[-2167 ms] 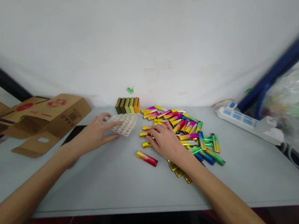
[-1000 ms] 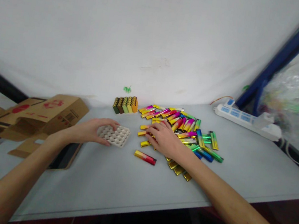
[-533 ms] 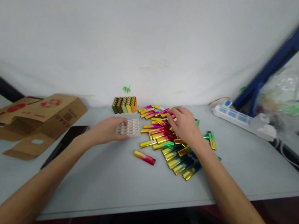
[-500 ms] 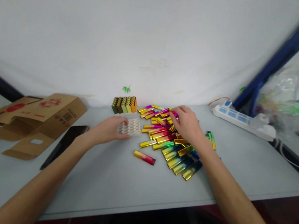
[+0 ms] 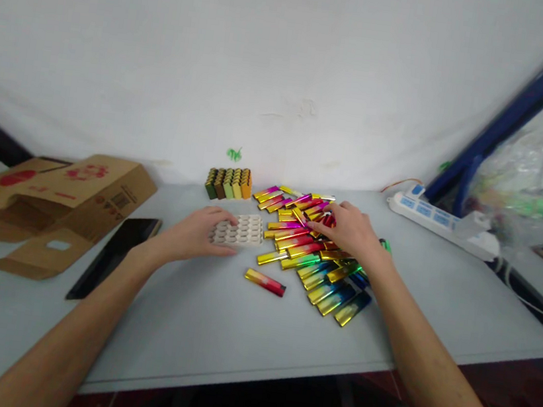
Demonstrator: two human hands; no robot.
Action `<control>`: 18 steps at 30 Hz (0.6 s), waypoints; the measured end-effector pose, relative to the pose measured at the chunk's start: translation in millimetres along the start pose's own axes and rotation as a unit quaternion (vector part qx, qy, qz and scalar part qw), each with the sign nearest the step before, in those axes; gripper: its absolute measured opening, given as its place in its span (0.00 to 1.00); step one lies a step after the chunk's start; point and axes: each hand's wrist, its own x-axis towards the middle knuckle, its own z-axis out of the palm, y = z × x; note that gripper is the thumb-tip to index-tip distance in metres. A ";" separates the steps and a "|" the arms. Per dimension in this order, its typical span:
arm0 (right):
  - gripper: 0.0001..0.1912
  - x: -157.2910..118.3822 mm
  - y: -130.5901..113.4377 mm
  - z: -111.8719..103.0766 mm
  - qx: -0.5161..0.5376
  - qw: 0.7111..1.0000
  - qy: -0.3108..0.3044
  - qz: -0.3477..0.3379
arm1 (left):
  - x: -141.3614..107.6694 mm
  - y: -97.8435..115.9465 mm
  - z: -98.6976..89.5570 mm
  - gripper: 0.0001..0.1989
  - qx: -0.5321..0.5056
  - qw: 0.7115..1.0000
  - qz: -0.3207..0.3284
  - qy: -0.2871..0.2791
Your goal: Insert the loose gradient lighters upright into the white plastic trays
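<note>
White tray (image 5: 248, 230) in left hand (image 5: 201, 234), lighters (image 5: 299, 244) apparently touching right hand (image 5: 351, 229)

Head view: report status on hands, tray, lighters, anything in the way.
Left hand holds tray by its left end. Right hand at lighter pile, grip unclear. Lone lighter lies apart, near side of pile.

A pale grey table (image 5: 215, 329) carries an opened cardboard box (image 5: 97, 197) at left, a flat black slab (image 5: 112, 254) beside it and, as best one can tell from here, a white holed tray (image 5: 248, 230). A block of upright sticks (image 5: 228, 186) stands at the far side; a metallic, multicoloured heap of sticks (image 5: 299, 241) sprawls rightward, one red-and-yellow stick (image 5: 265, 282) apart nearer; a white power strip (image 5: 442, 220) lies far right.
</note>
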 end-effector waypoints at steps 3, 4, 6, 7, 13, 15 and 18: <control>0.29 2.1 3.8 3.3 0.036 0.999 0.003 -0.006 | -2.9 1.5 0.5 0.33 -0.007 1.000 0.016 0.000; 0.29 3.4 5.9 3.8 0.055 0.998 0.004 -0.011 | -3.4 1.8 0.6 0.32 -0.007 1.000 0.021 -0.001; 0.28 6.1 9.9 4.0 0.094 0.995 0.010 -0.025 | -4.1 2.1 1.0 0.31 -0.005 1.000 0.025 -0.002; 0.27 7.2 11.2 3.6 0.114 0.993 0.017 -0.033 | -4.3 2.2 1.3 0.31 -0.003 1.000 0.024 -0.001; 0.31 8.2 5.6 -0.6 0.312 0.945 0.069 -0.071 | -4.1 1.1 5.0 0.34 -0.016 1.000 0.018 0.009; 0.30 7.5 0.6 -2.6 0.400 0.913 0.050 -0.054 | -4.0 0.6 6.0 0.34 -0.019 1.000 0.018 0.010; 0.21 5.4 -8.2 -7.8 0.474 0.879 0.010 -0.054 | -4.2 0.8 5.9 0.33 -0.018 1.000 0.019 0.009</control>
